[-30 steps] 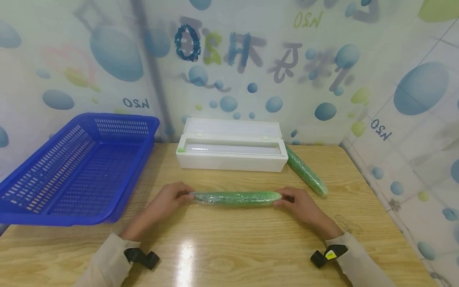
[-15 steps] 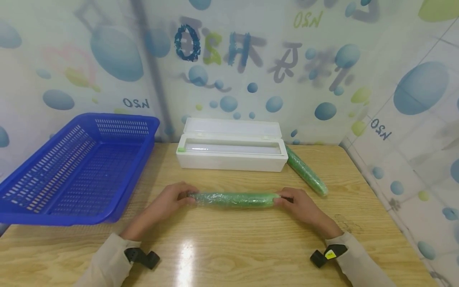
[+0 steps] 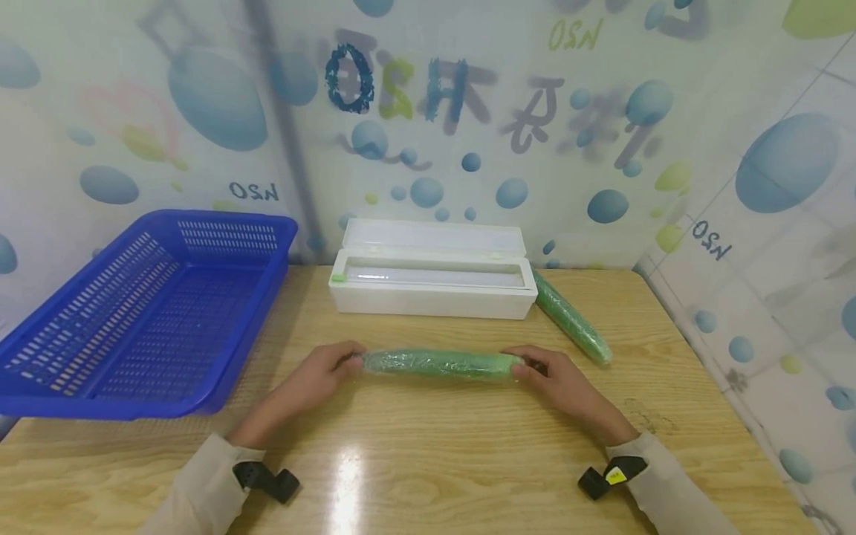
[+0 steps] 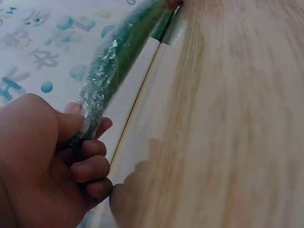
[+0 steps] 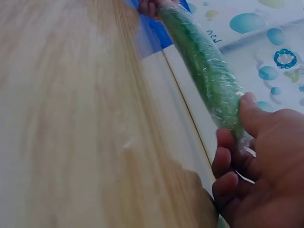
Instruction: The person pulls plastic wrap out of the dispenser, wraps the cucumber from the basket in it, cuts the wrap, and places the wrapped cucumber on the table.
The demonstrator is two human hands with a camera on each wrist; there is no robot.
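A long green cucumber point(image 3: 438, 362), covered in clear plastic film, is stretched sideways between both hands above the table. My left hand point(image 3: 328, 369) pinches the wrap at its left end, where the film is gathered between thumb and fingers in the left wrist view. The right hand point(image 3: 553, 375) grips the opposite end between thumb and curled fingers. Behind the cucumber stands a white box point(image 3: 431, 301) with its lid raised and a roll of cling film point(image 3: 435, 277) inside. A second wrapped cucumber point(image 3: 571, 318) lies slanted at the box's right end, its far tip hidden.
To the left sits a blue plastic basket point(image 3: 214, 357) with slotted walls. The wooden table point(image 3: 428, 461) ends at a patterned wall behind and another on the right. Each wrist carries a small black camera.
The cucumber has turned about its long axis between the hands and now sits slightly farther from the person. Basket, box and second cucumber stay put.
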